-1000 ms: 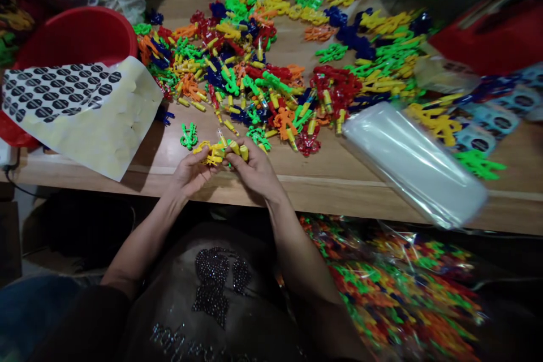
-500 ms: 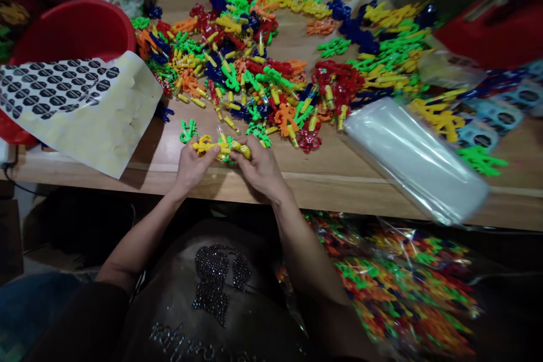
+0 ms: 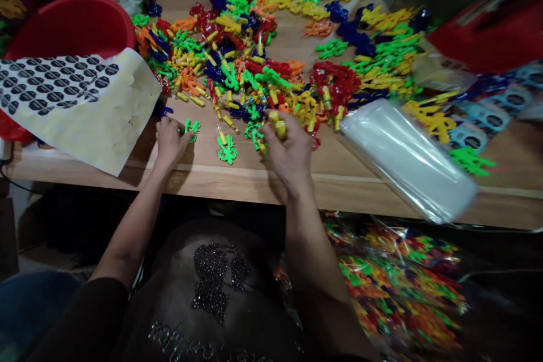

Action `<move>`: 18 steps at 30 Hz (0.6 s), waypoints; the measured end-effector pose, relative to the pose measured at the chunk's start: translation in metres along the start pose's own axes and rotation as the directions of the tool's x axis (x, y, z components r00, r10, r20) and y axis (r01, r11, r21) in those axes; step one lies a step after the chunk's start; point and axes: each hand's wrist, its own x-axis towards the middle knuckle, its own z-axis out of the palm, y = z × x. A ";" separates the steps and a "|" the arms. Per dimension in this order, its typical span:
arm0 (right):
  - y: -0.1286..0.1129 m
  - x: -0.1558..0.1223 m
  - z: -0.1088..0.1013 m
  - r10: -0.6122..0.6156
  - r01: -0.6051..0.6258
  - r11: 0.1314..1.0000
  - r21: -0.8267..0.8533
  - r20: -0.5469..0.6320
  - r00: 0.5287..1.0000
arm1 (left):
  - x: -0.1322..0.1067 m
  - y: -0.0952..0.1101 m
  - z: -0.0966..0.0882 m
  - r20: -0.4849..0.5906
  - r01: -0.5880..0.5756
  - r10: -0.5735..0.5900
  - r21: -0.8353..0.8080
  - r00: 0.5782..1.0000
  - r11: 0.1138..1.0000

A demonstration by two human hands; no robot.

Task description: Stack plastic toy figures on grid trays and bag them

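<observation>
Yellow plastic piece (image 3: 276, 124), seemingly one, in right hand (image 3: 288, 153)

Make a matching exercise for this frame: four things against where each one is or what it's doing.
Things:
1. left hand
2. right hand
3. black-printed sticker sheet
4. stack of clear plastic bags

Places or states:
A. lies over the rim of the red plastic basin
B. grips a yellow plastic toy piece
C. lies at the wooden table's front right
D. is beside a green plastic toy piece

Pairs: 1-D, 2-B, 3-A, 4-C
</observation>
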 end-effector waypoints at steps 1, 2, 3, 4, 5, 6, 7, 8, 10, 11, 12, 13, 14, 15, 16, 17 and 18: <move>-0.001 -0.006 0.010 0.048 -0.049 0.998 0.038 0.042 0.998 | -0.003 0.001 0.001 0.023 -0.006 0.006 0.003 1.000 1.000; -0.002 -0.012 0.019 0.091 -0.097 0.993 0.070 0.086 0.992 | -0.006 0.004 0.002 0.047 -0.014 0.014 0.001 0.999 1.000; -0.003 -0.016 0.027 0.123 -0.135 0.987 0.092 0.129 0.984 | -0.010 0.006 0.003 0.072 -0.024 0.025 -0.015 0.997 1.000; -0.004 -0.019 0.033 0.137 -0.155 0.982 0.103 0.165 0.977 | -0.015 0.009 0.002 0.098 -0.038 0.043 -0.055 0.994 0.998; -0.004 -0.020 0.037 0.133 -0.155 0.982 0.105 0.190 0.973 | -0.019 0.012 0.002 0.126 -0.054 0.069 -0.119 0.990 0.991; -0.003 -0.020 0.040 0.112 -0.135 0.986 0.100 0.204 0.972 | -0.024 0.015 0.001 0.158 -0.068 0.101 -0.203 0.982 0.977; -0.003 -0.020 0.041 0.080 -0.101 0.991 0.092 0.209 0.975 | -0.029 0.019 -0.001 0.192 -0.076 0.136 -0.292 0.972 0.953; -0.004 -0.019 0.042 0.044 -0.064 0.994 0.087 0.212 0.976 | -0.033 0.022 -0.003 0.225 -0.075 0.169 -0.373 0.960 0.925; -0.006 -0.019 0.041 0.002 -0.028 0.994 0.103 0.251 0.968 | -0.041 0.028 -0.006 0.293 -0.045 0.203 -0.467 0.934 0.883; -0.008 -0.019 0.040 0.000 -0.039 0.991 0.127 0.288 0.958 | -0.044 0.031 -0.008 0.331 -0.015 0.204 -0.493 0.921 0.870; -0.011 -0.019 0.039 0.005 -0.059 0.986 0.155 0.328 0.945 | -0.047 0.033 -0.009 0.364 0.018 0.201 -0.518 0.910 0.855; -0.014 -0.020 0.038 0.013 -0.084 0.980 0.181 0.362 0.932 | -0.049 0.036 -0.010 0.388 0.051 0.198 -0.545 0.900 0.837; -0.017 -0.021 0.037 0.022 -0.108 0.973 0.204 0.382 0.924 | -0.050 0.037 -0.011 0.407 0.080 0.196 -0.570 0.892 0.818; -0.020 -0.022 0.036 0.030 -0.127 0.966 0.224 0.391 0.920 | -0.050 0.039 -0.012 0.421 0.103 0.198 -0.592 0.885 0.799; -0.023 -0.022 0.035 0.033 -0.138 0.961 0.241 0.392 0.919 | -0.050 0.040 -0.012 0.431 0.117 0.203 -0.608 0.879 0.785; -0.025 -0.023 0.034 0.031 -0.141 0.957 0.254 0.391 0.920 | -0.050 0.041 -0.013 0.441 0.124 0.212 -0.618 0.872 0.776; -0.027 -0.022 0.032 0.026 -0.141 0.953 0.267 0.391 0.920 | -0.050 0.041 -0.014 0.451 0.127 0.224 -0.625 0.864 0.770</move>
